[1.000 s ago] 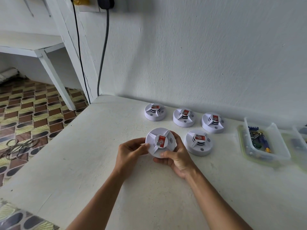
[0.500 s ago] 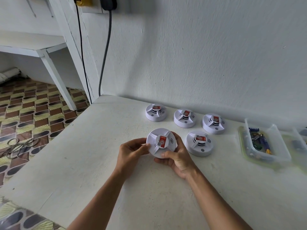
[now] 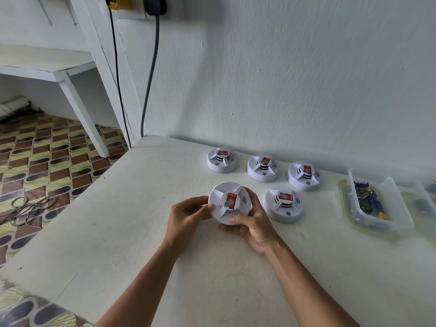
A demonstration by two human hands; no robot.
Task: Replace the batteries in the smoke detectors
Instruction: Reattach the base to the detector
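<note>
A round white smoke detector [image 3: 228, 202] with a red label on top is held over the white table [image 3: 118, 232], its face tilted toward me. My left hand [image 3: 188, 214] grips its left rim. My right hand [image 3: 251, 226] cups it from below and from the right. Another detector [image 3: 283, 204] lies on the table just right of my hands. Three more stand in a row near the wall: one at the left [image 3: 222, 159], one in the middle [image 3: 263, 167] and one at the right [image 3: 303, 175].
A clear plastic tray [image 3: 398, 208] holding several batteries sits at the right, with a second container [image 3: 424, 204] cut off beyond it. Two cables [image 3: 148, 79] hang down the wall at the table's back left corner. The table's left edge drops to a patterned floor [image 3: 47, 161].
Both hands keep the same hold on the detector. It has barely shifted; only the view has drifted slightly.
</note>
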